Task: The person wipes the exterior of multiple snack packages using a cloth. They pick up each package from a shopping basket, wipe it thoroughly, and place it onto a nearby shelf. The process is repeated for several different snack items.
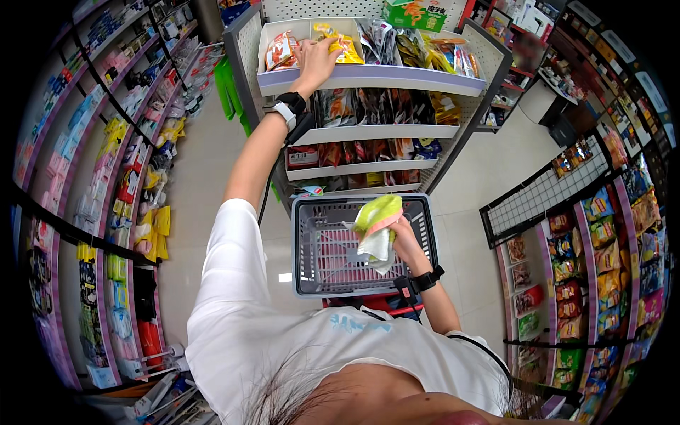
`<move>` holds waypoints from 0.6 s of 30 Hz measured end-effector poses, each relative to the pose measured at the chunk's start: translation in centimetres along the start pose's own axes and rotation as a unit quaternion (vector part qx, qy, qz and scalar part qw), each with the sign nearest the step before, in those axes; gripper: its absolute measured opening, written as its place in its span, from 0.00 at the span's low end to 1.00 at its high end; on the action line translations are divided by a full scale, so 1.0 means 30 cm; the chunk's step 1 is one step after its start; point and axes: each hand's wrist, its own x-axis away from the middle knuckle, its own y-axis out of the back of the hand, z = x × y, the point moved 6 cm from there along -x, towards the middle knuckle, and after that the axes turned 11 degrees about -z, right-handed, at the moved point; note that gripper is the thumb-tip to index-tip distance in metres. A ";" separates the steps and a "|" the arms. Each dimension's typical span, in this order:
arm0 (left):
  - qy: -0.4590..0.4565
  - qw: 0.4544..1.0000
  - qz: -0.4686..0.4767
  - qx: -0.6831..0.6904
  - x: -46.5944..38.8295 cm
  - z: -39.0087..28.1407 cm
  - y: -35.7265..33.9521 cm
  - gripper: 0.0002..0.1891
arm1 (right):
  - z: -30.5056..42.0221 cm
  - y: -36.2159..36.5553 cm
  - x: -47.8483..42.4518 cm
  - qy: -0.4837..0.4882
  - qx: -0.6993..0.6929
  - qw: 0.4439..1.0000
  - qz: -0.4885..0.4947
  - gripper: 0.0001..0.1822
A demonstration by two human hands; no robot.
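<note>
My left hand (316, 57) reaches over the front lip of the top shelf tray (372, 78). Its fingers touch or lie just above the yellow snack packets (348, 51), beside white and orange packets (280, 49); whether they grip one cannot be told. My right hand (406, 239) is closed on a crumpled green and white cloth (378, 228) with a pink band. The cloth hangs over a grey plastic shopping basket (300, 249) with slotted sides, in front of my body. Both wrists wear black straps.
More packets fill the lower trays (372, 133) of the rack. A green box (416, 15) stands above the top tray. Stocked shelves line the left (114, 175), snack shelves (584, 265) and a wire grid panel (547, 188) the right. Tiled floor (204, 175) shows on both sides.
</note>
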 end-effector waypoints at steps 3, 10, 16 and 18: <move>-0.010 0.996 0.041 -0.074 0.001 0.018 -0.027 0.14 | -0.013 0.011 -0.013 0.022 0.138 0.990 0.022 0.17; -0.082 0.989 -0.065 -0.100 0.044 -0.065 0.038 0.11 | -0.137 0.062 -0.045 0.202 0.740 0.631 0.116 0.18; -0.086 0.994 -0.059 0.043 0.269 -0.215 0.118 0.04 | -0.142 -0.172 -0.024 0.214 0.630 0.696 0.271 0.23; -0.066 0.995 -0.023 0.074 0.347 -0.258 0.093 0.04 | -0.167 -0.350 0.035 0.139 0.447 0.789 0.397 0.25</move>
